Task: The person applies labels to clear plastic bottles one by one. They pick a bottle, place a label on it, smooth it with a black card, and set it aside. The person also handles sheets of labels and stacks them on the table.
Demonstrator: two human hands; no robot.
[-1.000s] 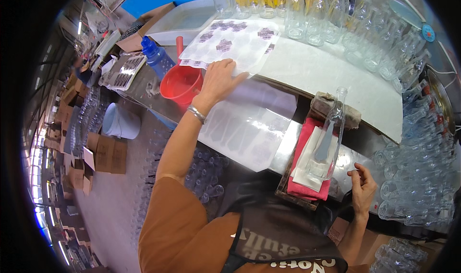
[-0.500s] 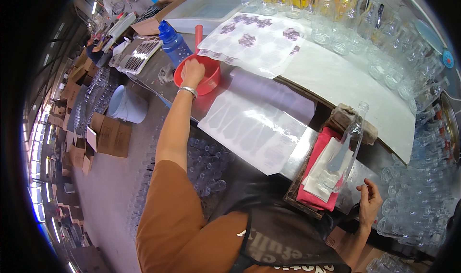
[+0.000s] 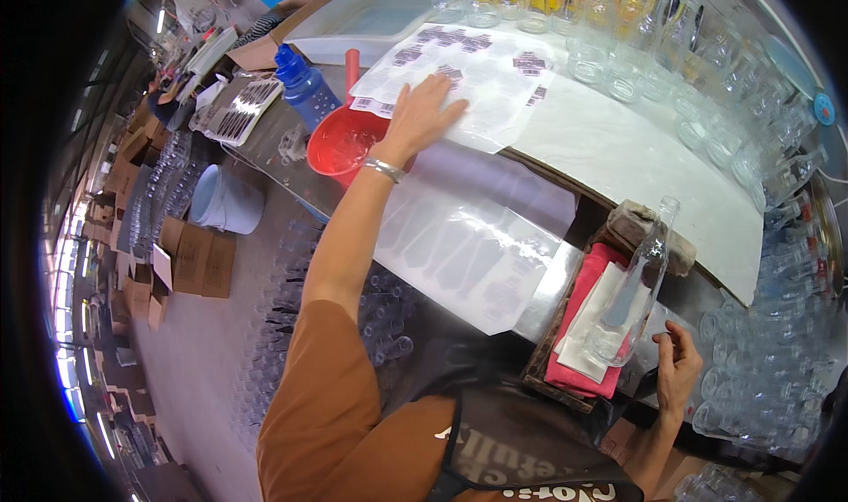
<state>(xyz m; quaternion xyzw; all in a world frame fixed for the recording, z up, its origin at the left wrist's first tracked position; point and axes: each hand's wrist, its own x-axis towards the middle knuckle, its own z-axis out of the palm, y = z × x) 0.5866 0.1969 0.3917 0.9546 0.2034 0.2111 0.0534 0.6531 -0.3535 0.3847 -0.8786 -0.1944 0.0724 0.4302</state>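
Where my right hand (image 3: 678, 371) curls near the bench edge at about four o'clock, I cannot tell whether it grips anything; its fingers are bent, just beside the base of the clear glass bottle (image 3: 632, 292) lying on a white cloth (image 3: 590, 325) over a red one (image 3: 585, 283). Up at twelve o'clock lies the sticker sheet (image 3: 495, 83), its print too small to make out. My left hand (image 3: 422, 115) rests on its near edge, fingers spread flat, grasping nothing, just right of the red bowl (image 3: 340, 144).
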